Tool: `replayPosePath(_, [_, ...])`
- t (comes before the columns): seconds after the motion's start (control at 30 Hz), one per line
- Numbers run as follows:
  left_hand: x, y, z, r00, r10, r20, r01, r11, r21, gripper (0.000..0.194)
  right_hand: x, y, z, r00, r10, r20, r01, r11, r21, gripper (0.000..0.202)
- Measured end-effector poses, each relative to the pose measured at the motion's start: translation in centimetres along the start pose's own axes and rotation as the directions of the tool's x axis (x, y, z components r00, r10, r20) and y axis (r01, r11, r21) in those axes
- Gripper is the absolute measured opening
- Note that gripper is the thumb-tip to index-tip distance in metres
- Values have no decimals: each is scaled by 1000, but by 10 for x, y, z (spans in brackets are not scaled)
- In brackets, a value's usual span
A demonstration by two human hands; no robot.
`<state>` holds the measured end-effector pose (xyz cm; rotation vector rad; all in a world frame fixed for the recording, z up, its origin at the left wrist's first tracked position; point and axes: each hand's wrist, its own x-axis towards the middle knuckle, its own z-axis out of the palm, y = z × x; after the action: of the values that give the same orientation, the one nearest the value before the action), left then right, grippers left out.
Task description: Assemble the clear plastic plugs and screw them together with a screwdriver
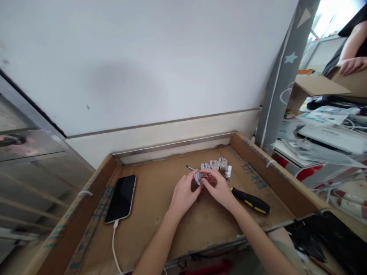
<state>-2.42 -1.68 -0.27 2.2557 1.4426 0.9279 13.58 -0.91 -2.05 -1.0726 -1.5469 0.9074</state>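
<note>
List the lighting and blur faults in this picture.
Head view: washed-out glare near the top right corner; a faint, soft-edged gray patch on the white board; the left edge smeared and stretched; the left hand and right hand clearer, though the clear plug they hold lacks fine detail.

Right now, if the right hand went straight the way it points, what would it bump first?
Probably the clear piece at its fingertips, then the left hand just beyond, though depth is hard to judge here.
</note>
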Motion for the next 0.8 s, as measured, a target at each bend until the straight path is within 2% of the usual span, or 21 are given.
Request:
replayPosePath(0.2, [2, -2, 2, 999, -38, -7, 37, 998, -54, 50, 1, -1, 1, 1000, -12, -1, 12, 1000, -14, 35])
replayPosePath(0.4, [5, -7, 5, 997, -77, 1, 76, 980, -182, 50, 0, -3, 1, 999, -49, -19, 48, 995, -91, 33])
replayPosePath(0.6, [6, -6, 7, 996, -89, 17, 89, 928, -361, 50, -1, -8, 1, 995, -92, -29, 86, 982, -169, 29])
replayPosePath(0.8, [6, -1, 6, 988, -143, 64, 156, 865, -476, 47, -1, -3, 2, 996, -73, -46, 64, 983, -171, 35])
